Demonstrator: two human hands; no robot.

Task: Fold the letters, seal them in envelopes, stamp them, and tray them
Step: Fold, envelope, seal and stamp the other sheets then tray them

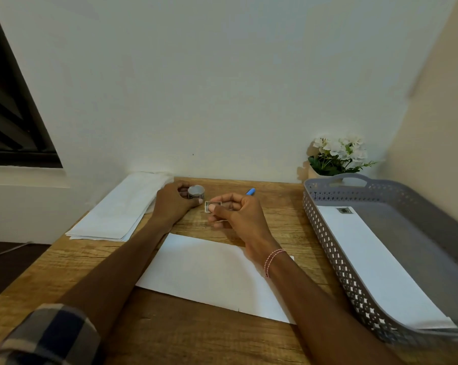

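Note:
A white envelope (212,272) lies flat on the wooden desk (170,333) in front of me, partly under my right wrist. Behind it, my left hand (172,202) grips a small roll of stamps (196,192). My right hand (238,214) pinches the stamp (208,206) at the roll's loose end between thumb and fingers. A grey perforated tray (325,230) at the right holds a white stamped envelope (375,262). A stack of white letter sheets (122,209) lies at the back left.
A blue pen (251,191) lies behind my right hand near the wall. A pot of white flowers (335,156) stands in the back right corner behind the tray. The wall runs along the desk's far edge, and a dark window is at the left.

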